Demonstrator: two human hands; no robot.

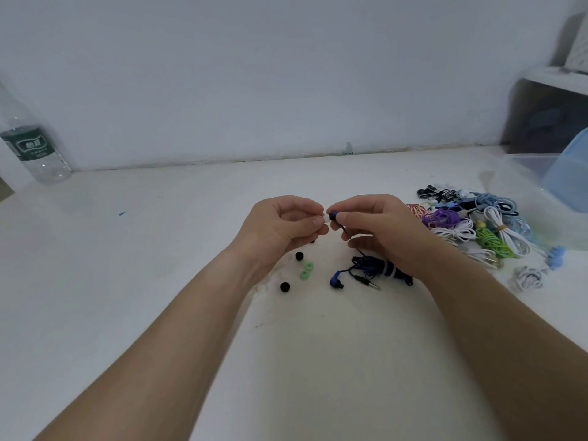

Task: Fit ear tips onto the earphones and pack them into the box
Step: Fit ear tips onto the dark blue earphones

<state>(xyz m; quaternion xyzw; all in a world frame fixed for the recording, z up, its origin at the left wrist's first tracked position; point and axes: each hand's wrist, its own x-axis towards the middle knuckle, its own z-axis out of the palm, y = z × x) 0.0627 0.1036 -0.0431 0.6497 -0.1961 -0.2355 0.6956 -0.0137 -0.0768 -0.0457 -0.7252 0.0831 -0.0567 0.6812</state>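
Directly against dark-blue earbud (333, 215), a small white ear tip (326, 219).

Pale wall (254, 74) behind a white table (159, 233).

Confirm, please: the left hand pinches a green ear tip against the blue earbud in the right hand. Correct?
Wrong colour: the head view shows the left hand pinching a white ear tip, not green, against the blue earbud in the right hand.

A bottle (28, 148) stands far left on my desk (159, 249); ear tips (284, 286) lie left of the coiled earphones (389, 270), a cable heap (471, 224) right, box (528, 156) behind it.
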